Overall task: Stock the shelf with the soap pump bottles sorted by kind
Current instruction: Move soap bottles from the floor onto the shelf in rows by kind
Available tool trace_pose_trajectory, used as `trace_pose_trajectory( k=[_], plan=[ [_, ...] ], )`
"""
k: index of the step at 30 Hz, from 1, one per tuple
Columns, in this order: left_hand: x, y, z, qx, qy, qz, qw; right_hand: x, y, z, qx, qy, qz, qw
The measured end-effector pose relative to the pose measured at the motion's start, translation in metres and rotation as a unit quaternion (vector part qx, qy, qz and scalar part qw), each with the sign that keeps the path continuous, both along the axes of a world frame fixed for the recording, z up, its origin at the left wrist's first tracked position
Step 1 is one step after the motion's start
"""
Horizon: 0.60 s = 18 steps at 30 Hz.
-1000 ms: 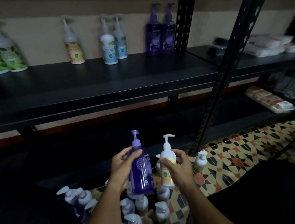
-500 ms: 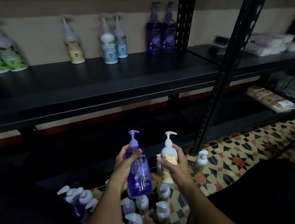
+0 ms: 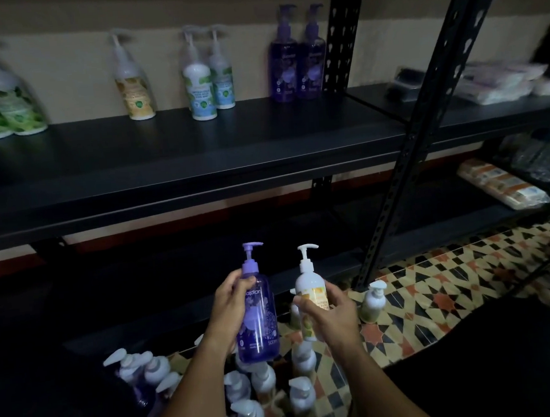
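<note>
Bottles are in both hands right now, one each, held up in front of the black shelf (image 3: 197,155). The left hand (image 3: 230,307) is wrapped around a purple bottle (image 3: 258,321), and the right hand (image 3: 332,309) is wrapped around a white bottle with a yellow label (image 3: 310,299). Both bottles stand almost straight up, pumps on top, with the spouts pointing toward 3 o'clock. The places they belong are up on the shelf, far from the hands. The two purple bottles on the shelf (image 3: 298,58) are at about 1 o'clock from the left hand. The yellow-label bottle on the shelf (image 3: 134,87) stands alone at about 11 o'clock from the right hand. So I think the arms may have to cross, or go one at a time. The purple bottle is see-through and dark, with a purple pump. The white one is milky with a white pump. More bottles with white pumps (image 3: 265,393) wait on the floor at 6 o'clock, just under the hands. One small bottle (image 3: 373,302) stands on the patterned floor (image 3: 454,286) at 3 o'clock.
</note>
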State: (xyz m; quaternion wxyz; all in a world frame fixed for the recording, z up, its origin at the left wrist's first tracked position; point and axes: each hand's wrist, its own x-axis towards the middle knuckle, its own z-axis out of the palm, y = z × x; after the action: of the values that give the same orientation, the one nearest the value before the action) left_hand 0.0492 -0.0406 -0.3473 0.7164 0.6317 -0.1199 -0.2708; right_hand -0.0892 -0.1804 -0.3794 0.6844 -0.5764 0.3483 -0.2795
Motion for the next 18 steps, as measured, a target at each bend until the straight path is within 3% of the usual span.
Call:
trace_pose_trajectory(
  k=[10, 18],
  plan=[
    [-0.001, -0.026, 0.021, -0.016, -0.142, 0.005, 0.99, 0.008, -0.017, 0.043, 0.066, -0.072, 0.08, 0.992],
    [0.009, -0.061, 0.077, -0.099, -0.191, -0.004, 0.977, 0.016, -0.047, 0.11, -0.022, -0.113, 0.064, 0.991]
  ],
)
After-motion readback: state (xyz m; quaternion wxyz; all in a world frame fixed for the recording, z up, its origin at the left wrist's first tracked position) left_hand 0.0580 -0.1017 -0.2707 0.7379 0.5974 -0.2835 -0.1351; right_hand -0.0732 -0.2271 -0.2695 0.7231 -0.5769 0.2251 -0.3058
